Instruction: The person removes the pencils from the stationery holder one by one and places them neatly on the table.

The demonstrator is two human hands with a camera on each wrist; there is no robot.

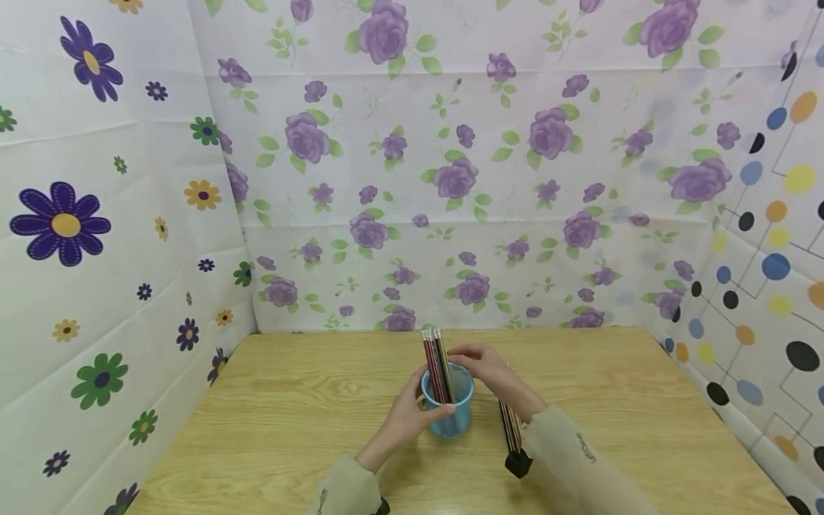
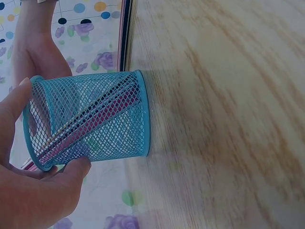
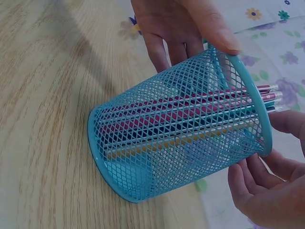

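Note:
My left hand (image 1: 410,413) grips the light blue mesh pencil cup (image 1: 465,422) near its rim, with the thumb on the near side. The cup stands on the wooden table. Several pencils (image 1: 433,365), with dark red, black and yellowish barrels, lean inside it, their eraser ends above the rim. On the rim's right side is my right hand (image 1: 484,366), its fingers loosely bent beside the pencil tops. In the right wrist view the fingers (image 3: 255,179) lie by the cup's outer wall, and no pencil shows held between them.
More pencils (image 1: 508,428) lie on the table (image 1: 309,400) beneath my right forearm, right of the cup. A black object (image 1: 518,463) shows at their near end. Patterned cloth walls (image 1: 412,179) stand behind and at both sides of the table.

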